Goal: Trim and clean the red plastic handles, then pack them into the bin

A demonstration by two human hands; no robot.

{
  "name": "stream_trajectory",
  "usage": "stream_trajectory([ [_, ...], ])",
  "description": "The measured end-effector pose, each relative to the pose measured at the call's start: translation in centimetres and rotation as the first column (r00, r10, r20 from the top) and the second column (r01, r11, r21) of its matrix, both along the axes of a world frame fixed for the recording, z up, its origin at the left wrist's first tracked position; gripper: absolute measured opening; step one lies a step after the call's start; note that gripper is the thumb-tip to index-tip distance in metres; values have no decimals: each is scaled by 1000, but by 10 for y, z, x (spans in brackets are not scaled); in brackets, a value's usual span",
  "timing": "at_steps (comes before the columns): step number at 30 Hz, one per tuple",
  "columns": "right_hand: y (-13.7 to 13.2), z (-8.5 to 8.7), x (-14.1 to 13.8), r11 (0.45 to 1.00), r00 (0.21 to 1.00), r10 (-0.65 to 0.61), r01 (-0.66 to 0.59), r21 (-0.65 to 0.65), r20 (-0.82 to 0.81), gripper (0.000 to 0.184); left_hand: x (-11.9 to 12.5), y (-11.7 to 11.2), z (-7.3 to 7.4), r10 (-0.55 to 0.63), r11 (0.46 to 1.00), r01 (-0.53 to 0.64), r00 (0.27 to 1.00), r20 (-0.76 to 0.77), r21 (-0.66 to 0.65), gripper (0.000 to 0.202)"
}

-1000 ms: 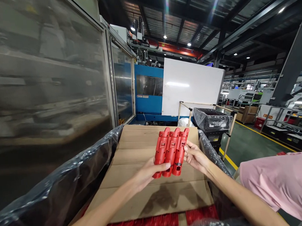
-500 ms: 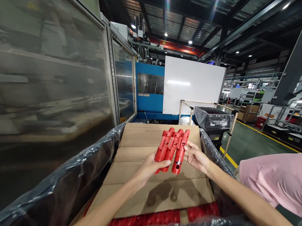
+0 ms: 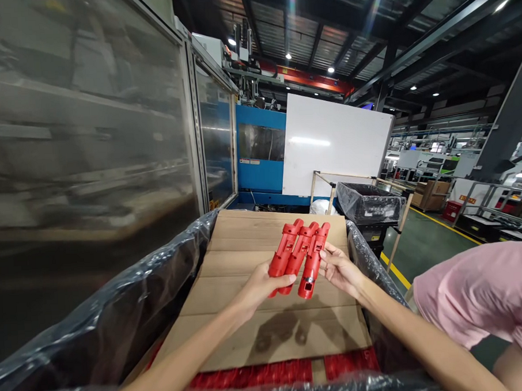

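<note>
Three red plastic tube-shaped parts [image 3: 298,252] lie side by side, tilted, above a cardboard sheet [image 3: 230,277]. My left hand [image 3: 261,287] is closed around the lower ends of the left two, with its thumb across them. On the other side, my right hand [image 3: 340,268] pinches the rightmost red part [image 3: 311,265] along its edge. That part has a square hole and a small dark mark near its lower end. Some fingers of both hands are hidden behind the parts.
Beneath the sheet, more red parts [image 3: 260,375] lie in rows inside a bin lined with clear plastic [image 3: 113,294]. A glazed machine panel [image 3: 85,140] stands left. A black crate [image 3: 369,205] is at right, and a person in a pink garment [image 3: 477,295] is near the right edge.
My hands and the red parts keep almost the same pose. The person in pink at right has shifted, with more of the body below the garment showing. The view has tilted slightly.
</note>
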State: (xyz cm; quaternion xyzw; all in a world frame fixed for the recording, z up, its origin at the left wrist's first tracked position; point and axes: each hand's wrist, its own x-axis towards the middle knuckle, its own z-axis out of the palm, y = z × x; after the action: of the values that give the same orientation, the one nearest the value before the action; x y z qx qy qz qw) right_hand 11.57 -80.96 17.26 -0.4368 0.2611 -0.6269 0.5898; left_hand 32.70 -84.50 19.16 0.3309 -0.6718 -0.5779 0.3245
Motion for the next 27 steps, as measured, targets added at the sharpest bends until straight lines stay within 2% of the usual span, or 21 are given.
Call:
stream_trajectory([
  [8, -2, -4, 4, 1000, 1000, 7, -7, -17, 30, 29, 0, -2, -5, -37, 999, 37, 999, -8, 2, 42],
  [15, 1, 5, 3, 999, 1000, 8, -7, -39, 28, 30, 0, -5, -11, -85, 996, 86, 995, -60, 6, 43],
  [20, 7, 9, 6, 999, 999, -33, 33, -22, 13, 35, -1, -4, -11, -78, 996, 82, 992, -97, 37, 46],
  [23, 6, 6, 5, 997, 997, -75, 75, 26, -13, 36, -2, -2, -6, -26, 995, 41, 986, -162, 88, 43],
  [27, -11, 2, -12, 970, 984, -143, 160, 184, -105, 17, 4, -10, 9, 198, 974, -148, 925, -325, 174, 45],
])
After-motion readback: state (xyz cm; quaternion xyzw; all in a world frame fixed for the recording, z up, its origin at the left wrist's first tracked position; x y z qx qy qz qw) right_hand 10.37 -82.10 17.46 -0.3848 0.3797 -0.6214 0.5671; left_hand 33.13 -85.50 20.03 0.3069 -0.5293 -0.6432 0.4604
